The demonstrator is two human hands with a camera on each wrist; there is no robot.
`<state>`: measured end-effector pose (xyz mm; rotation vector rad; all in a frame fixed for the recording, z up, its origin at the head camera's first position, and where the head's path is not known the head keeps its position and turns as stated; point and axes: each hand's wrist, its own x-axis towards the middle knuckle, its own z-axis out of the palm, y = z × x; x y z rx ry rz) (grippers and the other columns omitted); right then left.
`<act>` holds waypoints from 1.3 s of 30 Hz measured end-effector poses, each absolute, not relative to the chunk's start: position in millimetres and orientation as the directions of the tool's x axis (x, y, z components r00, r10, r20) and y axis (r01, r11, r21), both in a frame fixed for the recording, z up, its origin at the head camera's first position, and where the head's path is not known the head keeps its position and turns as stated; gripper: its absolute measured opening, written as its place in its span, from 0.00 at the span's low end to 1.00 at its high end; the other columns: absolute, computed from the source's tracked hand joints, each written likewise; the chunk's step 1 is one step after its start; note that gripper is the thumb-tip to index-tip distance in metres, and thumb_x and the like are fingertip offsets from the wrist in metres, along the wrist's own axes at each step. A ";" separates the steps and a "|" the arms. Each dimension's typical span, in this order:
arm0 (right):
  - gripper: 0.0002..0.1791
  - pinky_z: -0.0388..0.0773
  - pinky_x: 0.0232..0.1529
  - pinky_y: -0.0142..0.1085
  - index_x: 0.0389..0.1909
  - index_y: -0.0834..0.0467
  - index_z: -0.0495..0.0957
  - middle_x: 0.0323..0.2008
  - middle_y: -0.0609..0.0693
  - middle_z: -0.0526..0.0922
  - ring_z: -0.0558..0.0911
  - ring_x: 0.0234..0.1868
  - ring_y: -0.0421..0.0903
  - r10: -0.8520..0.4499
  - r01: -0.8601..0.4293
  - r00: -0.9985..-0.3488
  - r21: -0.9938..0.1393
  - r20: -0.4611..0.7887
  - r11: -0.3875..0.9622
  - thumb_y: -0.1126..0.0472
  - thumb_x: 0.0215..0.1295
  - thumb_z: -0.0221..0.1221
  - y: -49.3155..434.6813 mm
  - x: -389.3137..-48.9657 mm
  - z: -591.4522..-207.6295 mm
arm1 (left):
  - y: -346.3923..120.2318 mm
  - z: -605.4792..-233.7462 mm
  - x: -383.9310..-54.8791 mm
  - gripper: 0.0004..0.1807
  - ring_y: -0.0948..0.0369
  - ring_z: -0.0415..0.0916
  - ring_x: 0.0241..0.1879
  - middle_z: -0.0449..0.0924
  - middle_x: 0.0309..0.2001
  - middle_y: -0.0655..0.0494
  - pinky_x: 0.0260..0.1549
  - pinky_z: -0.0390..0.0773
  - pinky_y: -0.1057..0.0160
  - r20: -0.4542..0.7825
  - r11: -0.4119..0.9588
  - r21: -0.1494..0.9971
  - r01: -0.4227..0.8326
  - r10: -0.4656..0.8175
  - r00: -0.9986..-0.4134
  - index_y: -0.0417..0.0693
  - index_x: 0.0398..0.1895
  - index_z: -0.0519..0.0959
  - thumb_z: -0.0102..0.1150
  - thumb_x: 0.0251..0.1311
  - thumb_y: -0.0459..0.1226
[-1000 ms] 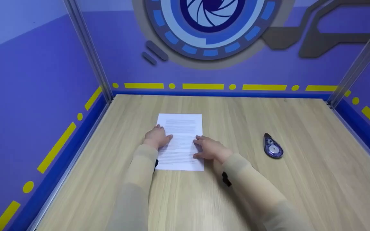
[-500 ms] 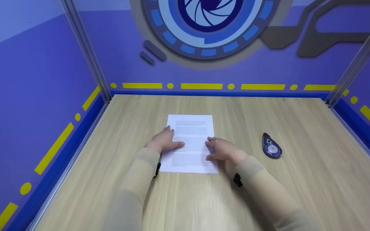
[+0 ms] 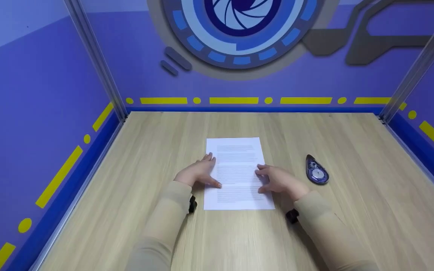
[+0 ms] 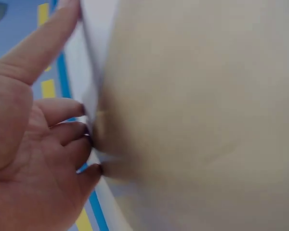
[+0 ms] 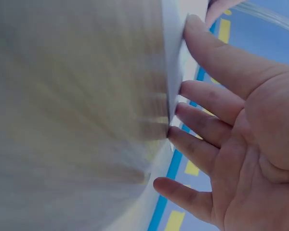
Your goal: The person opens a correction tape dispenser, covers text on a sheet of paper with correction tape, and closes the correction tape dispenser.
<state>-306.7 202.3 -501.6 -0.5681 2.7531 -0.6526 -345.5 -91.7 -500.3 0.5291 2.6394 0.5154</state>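
Note:
A white sheet of printed paper [image 3: 236, 173] lies flat on the wooden table, its short edges toward the back and front. My left hand [image 3: 200, 172] rests on its left edge, fingertips and thumb touching the sheet with the fingers spread. On the opposite edge, my right hand [image 3: 279, 179] touches the paper with its fingertips and thumb. Both wrist views show the left hand [image 4: 43, 139] and right hand [image 5: 236, 130] with fingertips down at the paper and table, palms raised. A dark teardrop-shaped correction tape dispenser [image 3: 317, 170] lies right of the right hand.
The wooden table [image 3: 156, 143] reaches back to a blue-purple wall [image 3: 138, 49] with yellow marks. Side walls stand at left and right, with metal corner posts [image 3: 92, 56] at the back corners. Black wrist straps show beneath both sleeves.
Both hands have slid the paper to the right and slightly toward me, closer to the correction tape. The correction tape stays in its place; the view has shifted slightly.

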 end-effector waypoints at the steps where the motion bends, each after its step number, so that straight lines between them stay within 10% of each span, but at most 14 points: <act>1: 0.37 0.60 0.79 0.57 0.67 0.66 0.75 0.75 0.65 0.68 0.64 0.77 0.66 -0.421 -0.305 -0.893 -0.477 -0.157 0.824 0.61 0.57 0.74 204.8 -305.2 -501.4 | -89.7 -499.9 -344.5 0.63 0.48 0.34 0.85 0.35 0.84 0.40 0.83 0.44 0.47 -0.310 0.859 0.428 0.279 0.430 -0.848 0.36 0.82 0.48 0.76 0.54 0.54; 16: 0.38 0.60 0.78 0.58 0.68 0.66 0.74 0.76 0.65 0.65 0.63 0.77 0.68 -0.362 -0.241 -0.921 -0.519 -0.146 0.820 0.64 0.55 0.74 228.3 -289.4 -506.0 | -51.2 -501.4 -325.6 0.48 0.49 0.41 0.84 0.44 0.84 0.44 0.83 0.46 0.53 -0.287 0.814 0.564 0.139 0.351 -0.891 0.37 0.79 0.59 0.73 0.58 0.34; 39: 0.37 0.66 0.74 0.58 0.62 0.70 0.78 0.72 0.66 0.70 0.68 0.74 0.69 -0.336 -0.237 -0.932 -0.477 -0.134 0.847 0.66 0.48 0.76 244.2 -284.7 -498.5 | -31.7 -501.1 -305.7 0.51 0.49 0.44 0.84 0.47 0.83 0.42 0.82 0.50 0.50 -0.242 0.830 0.460 0.315 0.458 -0.855 0.37 0.79 0.58 0.74 0.58 0.46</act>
